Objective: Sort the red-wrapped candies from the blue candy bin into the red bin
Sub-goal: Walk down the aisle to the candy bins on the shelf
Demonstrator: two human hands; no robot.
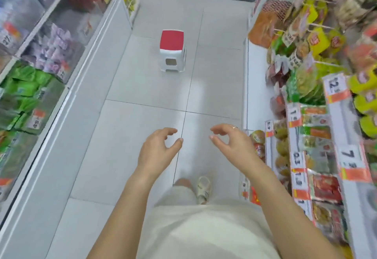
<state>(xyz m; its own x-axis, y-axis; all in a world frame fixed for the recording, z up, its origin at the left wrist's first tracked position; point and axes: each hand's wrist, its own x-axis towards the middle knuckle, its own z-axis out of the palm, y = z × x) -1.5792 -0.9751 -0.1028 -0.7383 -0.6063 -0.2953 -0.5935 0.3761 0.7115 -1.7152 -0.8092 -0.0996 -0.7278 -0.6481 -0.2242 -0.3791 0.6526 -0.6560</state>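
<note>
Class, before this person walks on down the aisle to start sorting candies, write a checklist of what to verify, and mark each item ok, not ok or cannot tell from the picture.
1. Left hand free to pick: ok, fingers loosely curled, holding nothing.
2. Right hand free: ok, also holding nothing.
3. Path ahead clear: not ok, a red-topped stool stands mid-aisle on the floor.
4. Blue candy bin located: cannot tell, none is clearly visible.
5. Red bin located: cannot tell, the shelves are blurred.
6. Red-wrapped candies in hand: not ok, none picked up.
</note>
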